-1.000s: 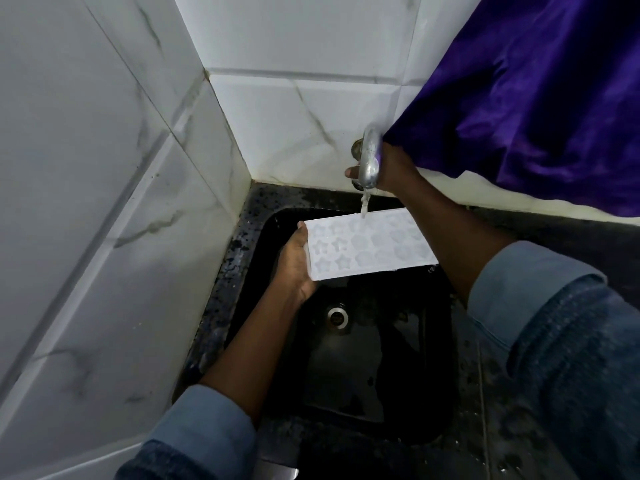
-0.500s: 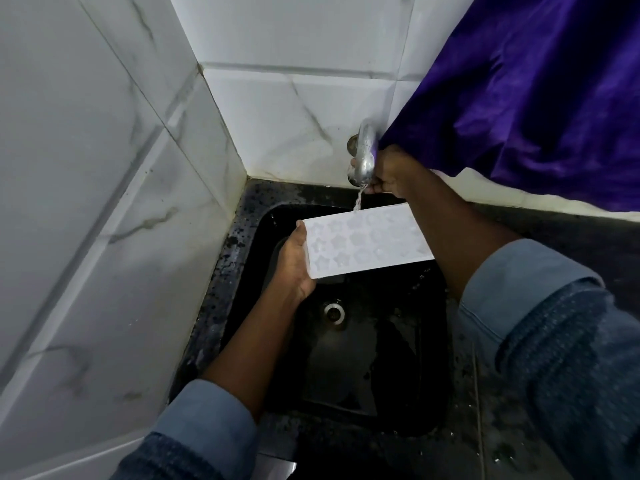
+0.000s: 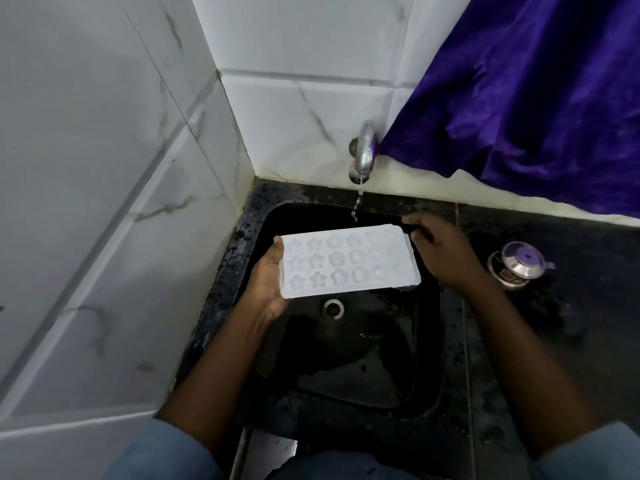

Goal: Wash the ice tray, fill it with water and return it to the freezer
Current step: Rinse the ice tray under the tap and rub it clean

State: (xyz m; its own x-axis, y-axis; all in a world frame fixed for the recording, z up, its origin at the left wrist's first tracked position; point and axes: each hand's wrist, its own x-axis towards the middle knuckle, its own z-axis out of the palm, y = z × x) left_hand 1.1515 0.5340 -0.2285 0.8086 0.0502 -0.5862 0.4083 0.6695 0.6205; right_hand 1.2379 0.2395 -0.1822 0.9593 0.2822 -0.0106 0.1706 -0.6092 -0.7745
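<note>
Black sink (image 3: 429,344), left hand (image 3: 268,282) clamped on white ice tray (image 3: 349,261), right hand (image 3: 441,252) loosely curled, touching its far end.

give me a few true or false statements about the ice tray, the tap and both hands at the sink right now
1. The left hand grips the left end of the ice tray. True.
2. The right hand is on the tap. False: it is down by the tray's right end, well below the tap.
3. The tray sits on the bottom of the sink. False: it is held above the basin, with the drain visible underneath.
4. Only a thin trickle drips from the tap. True.
5. The tray's cavities are star and flower shapes. True.
6. A metal lid with a purple knob lies inside the sink. False: it rests on the dark counter to the right.
</note>
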